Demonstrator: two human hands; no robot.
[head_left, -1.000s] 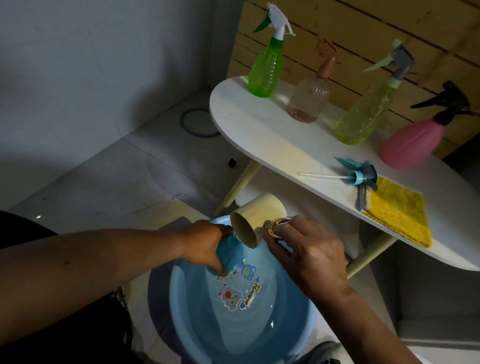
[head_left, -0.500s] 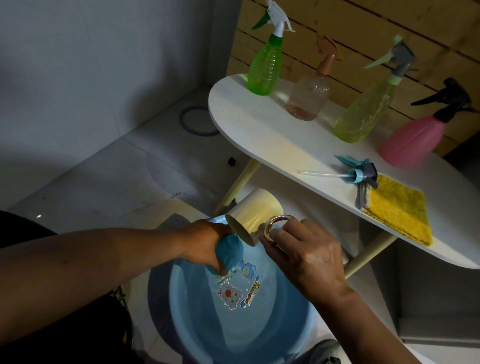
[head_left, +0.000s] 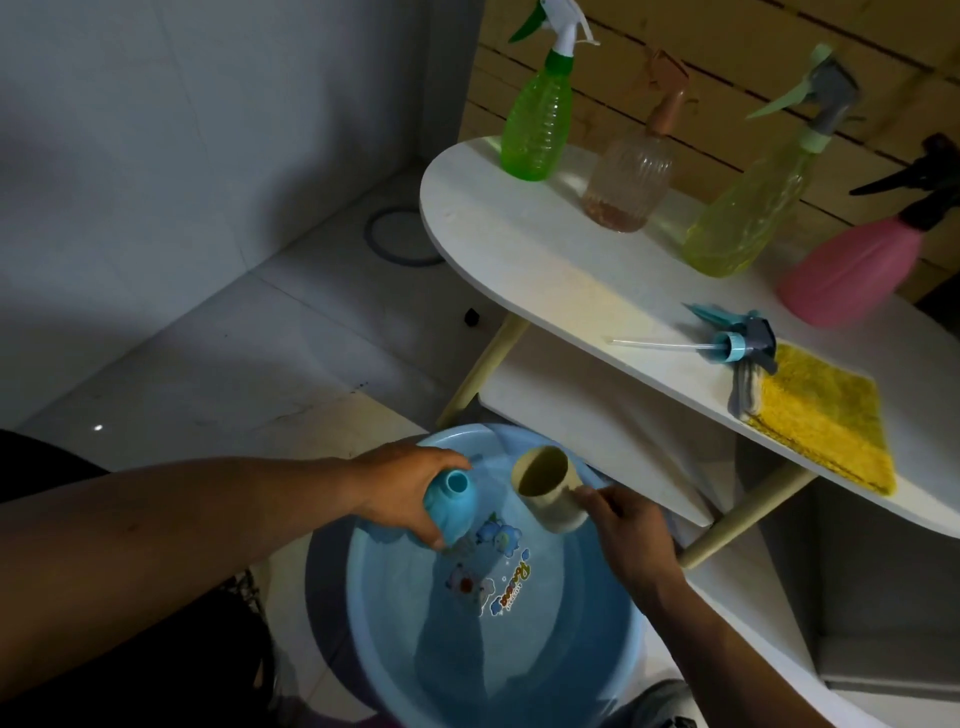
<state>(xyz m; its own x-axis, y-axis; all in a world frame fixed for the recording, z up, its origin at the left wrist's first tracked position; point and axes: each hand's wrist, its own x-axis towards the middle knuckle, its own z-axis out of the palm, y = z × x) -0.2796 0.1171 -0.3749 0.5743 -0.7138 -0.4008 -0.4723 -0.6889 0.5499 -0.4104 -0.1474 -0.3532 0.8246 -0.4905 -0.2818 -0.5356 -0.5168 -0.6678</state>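
Low in front, a round light-blue plastic basin. Above it, grips with left hand the small blue plastic bottle, mouth uncapped. Pinches with right hand the tilted cream plastic cup at its side, just beside the bottle. Beyond, a white oval table.

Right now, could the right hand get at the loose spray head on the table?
Probably yes, once freed: the right hand grips the beige cup over the basin; the spray head lies on the table, nothing between.

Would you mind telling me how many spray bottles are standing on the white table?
4 along the back, left to right: green plastic bottle, ribbed clear bottle, yellow-green bottle, pink bottle.
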